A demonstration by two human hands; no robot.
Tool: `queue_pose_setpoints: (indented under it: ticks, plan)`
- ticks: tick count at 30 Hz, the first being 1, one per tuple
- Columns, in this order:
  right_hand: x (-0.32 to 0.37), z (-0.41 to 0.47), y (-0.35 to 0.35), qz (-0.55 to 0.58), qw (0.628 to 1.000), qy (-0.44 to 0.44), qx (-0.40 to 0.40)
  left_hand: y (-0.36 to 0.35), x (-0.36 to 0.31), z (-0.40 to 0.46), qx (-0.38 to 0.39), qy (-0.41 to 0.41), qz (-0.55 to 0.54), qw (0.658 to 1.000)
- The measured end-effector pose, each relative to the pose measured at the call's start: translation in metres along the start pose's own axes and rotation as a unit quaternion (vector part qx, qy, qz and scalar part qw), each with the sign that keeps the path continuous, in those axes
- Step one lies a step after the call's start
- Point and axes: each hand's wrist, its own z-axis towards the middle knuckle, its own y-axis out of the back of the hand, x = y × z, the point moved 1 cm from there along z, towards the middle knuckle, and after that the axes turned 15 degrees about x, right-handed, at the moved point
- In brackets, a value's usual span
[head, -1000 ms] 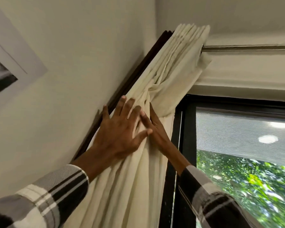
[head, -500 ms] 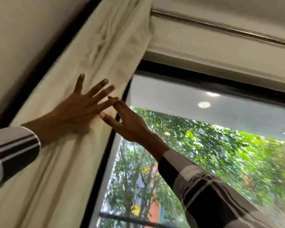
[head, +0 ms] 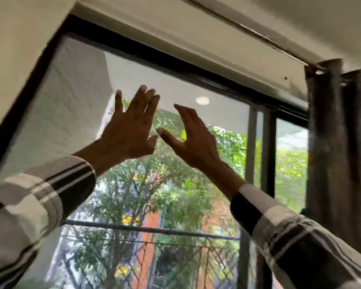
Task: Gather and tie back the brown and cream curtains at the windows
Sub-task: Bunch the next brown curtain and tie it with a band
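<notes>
Both hands raised, spread; brown curtain well right.

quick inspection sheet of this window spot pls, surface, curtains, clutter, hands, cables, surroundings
surface: window glass in a dark frame, nothing resting on it
job's things: brown curtain hangs bunched at the right end of the rail; no tie seen on it; cream curtain not identifiable
clutter: nothing seen
grippers: left hand and right hand raised before the glass, fingers straight, no grip on anything
cables: nothing seen
surroundings: trees, a railing and a red-brick wall outside; a ceiling light reflects in the glass
</notes>
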Motion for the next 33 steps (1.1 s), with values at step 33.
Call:
queue_pose_setpoints:
  ticks: [33]
  plan:
    - [-0.42, -0.263, 0.183, -0.243, 0.964, -0.074, 0.081, -0.117, -0.508, 0.145, -0.033, -0.152, -0.149, 0.977]
